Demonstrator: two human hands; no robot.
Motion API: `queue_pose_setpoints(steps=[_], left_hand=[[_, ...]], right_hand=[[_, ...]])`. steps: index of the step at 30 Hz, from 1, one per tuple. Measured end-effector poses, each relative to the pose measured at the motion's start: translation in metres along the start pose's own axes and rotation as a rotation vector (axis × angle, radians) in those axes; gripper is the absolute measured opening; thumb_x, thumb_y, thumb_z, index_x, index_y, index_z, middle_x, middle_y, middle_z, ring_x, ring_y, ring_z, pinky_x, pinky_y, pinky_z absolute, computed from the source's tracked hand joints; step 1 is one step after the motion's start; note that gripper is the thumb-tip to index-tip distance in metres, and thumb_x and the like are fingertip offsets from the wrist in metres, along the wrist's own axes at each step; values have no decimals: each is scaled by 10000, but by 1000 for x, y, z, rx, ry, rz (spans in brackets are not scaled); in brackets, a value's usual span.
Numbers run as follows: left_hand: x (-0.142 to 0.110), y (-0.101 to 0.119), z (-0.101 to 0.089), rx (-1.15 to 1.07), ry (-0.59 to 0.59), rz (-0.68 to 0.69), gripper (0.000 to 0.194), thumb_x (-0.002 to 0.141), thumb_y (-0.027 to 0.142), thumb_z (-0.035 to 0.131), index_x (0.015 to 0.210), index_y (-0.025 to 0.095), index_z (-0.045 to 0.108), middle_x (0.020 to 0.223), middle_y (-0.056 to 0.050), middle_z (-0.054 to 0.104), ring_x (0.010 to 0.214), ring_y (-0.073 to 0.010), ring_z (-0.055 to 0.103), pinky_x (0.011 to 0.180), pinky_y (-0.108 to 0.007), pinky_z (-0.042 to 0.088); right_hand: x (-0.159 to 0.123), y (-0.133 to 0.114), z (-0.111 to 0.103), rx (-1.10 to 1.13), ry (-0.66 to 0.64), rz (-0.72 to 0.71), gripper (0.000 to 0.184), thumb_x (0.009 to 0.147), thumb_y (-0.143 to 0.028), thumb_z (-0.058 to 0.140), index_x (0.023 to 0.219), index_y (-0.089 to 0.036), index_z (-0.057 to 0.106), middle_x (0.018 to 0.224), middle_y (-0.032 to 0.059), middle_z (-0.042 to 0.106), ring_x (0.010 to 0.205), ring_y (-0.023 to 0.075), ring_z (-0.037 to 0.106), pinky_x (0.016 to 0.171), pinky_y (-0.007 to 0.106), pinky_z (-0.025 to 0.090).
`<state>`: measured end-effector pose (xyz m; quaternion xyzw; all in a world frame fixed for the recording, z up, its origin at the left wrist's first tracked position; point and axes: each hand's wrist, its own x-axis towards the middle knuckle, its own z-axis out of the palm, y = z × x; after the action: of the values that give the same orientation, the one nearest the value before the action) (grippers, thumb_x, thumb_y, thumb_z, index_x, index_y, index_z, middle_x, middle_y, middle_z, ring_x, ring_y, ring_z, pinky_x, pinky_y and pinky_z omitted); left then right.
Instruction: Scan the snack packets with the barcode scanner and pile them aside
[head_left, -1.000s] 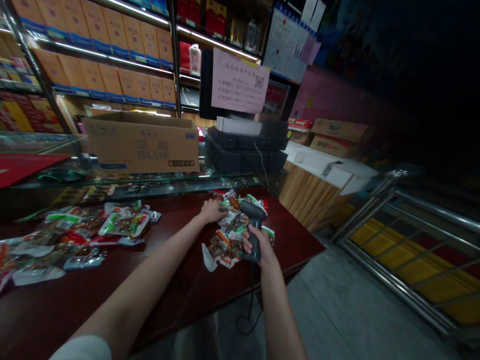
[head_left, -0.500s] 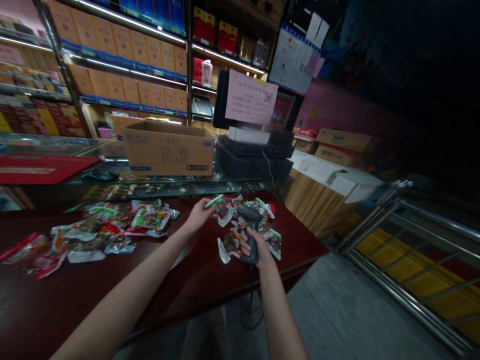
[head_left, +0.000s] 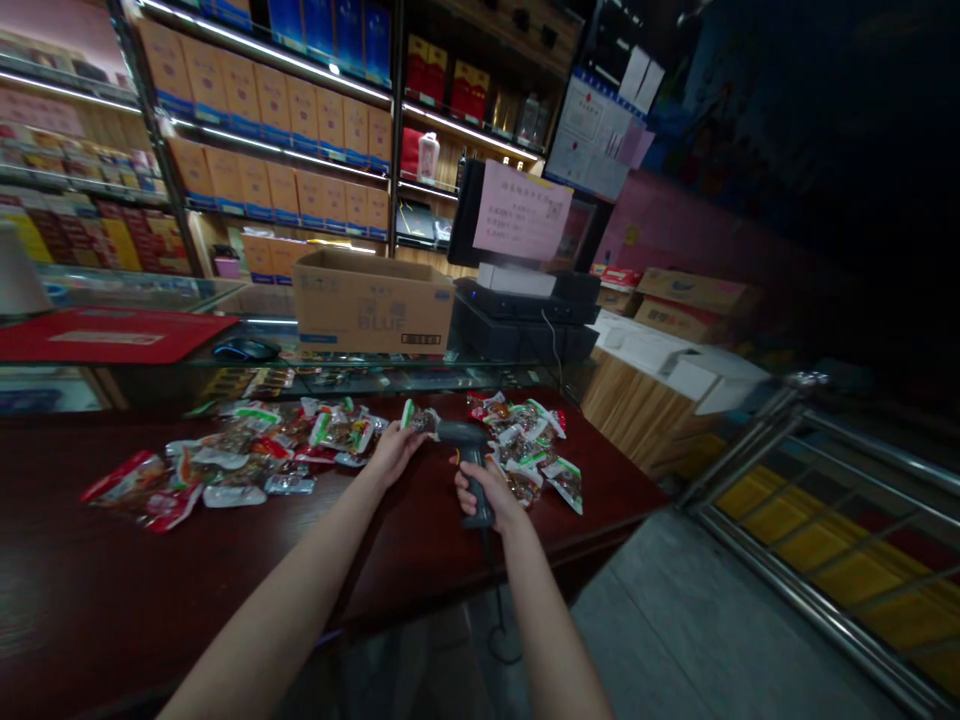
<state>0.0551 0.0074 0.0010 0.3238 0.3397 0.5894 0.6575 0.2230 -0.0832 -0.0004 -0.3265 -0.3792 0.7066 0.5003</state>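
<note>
While both arms reach in from the bottom of the frame, the hands meet just below centre.
Right hand: the right hand (head_left: pixel 481 492) is clenched around the handle of a dark barcode scanner (head_left: pixel 466 452), whose head points left.
Left hand: the left hand (head_left: pixel 393 452) pinches a small snack packet (head_left: pixel 417 418) with a green end, held up just beside the scanner head.
Packet place: centre of the frame, above the dark red counter (head_left: pixel 90 590).
Right pile: more snack packets (head_left: pixel 529 450) lie right of the scanner.
Left pile: a wider scatter of packets (head_left: pixel 240 462) lies left of centre.
Cable: the scanner cable (head_left: pixel 496 620) hangs down at lower centre.
Behind: a cardboard box (head_left: pixel 373 302) and a till with a pink notice (head_left: pixel 520 210) stand above centre.
</note>
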Motion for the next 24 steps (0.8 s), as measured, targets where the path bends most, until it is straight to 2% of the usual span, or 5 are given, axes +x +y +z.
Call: queue_pose_setpoints(steps=[7,13,18,21,24], left_hand=[[-2,-7,5,162,-18,15,79,733,81,590,805,116,586,791,-77,687,732,-148,675,784,-304,550],[-6,17,-6,475,165,176,134,787,206,589,918,183,573,896,-66,665,963,-231,642,905,-420,480],[-18,44,-19,1354,467,435,447,882,300,453,1294,132,500,1143,-216,632,1165,-366,550,976,-549,379],[-22,42,-22,1692,611,619,586,903,315,408,1414,29,375,1427,-302,398,1337,-418,358,1030,-578,310],[-20,31,-23,1842,455,784,559,904,235,396,1446,97,373,1540,-224,263,1439,-360,186,1122,-581,148]], right_hand=[[-2,4,-1,-45,-3,19,351,702,-347,722,925,-179,510,532,-97,495,337,36,364,307,155,293],[-4,2,-8,66,-44,-28,419,729,-351,702,1059,-196,496,558,-98,488,339,30,338,300,140,238],[-4,-16,-16,117,-118,-59,421,752,-359,676,1095,-188,503,563,-93,465,344,26,306,292,135,212],[1,-32,-24,57,-107,-83,378,775,-332,654,1090,-191,500,585,-84,478,352,31,330,300,136,242],[9,-45,-39,74,-84,-89,338,771,-323,653,1041,-184,506,579,-87,467,353,24,309,302,125,246]])
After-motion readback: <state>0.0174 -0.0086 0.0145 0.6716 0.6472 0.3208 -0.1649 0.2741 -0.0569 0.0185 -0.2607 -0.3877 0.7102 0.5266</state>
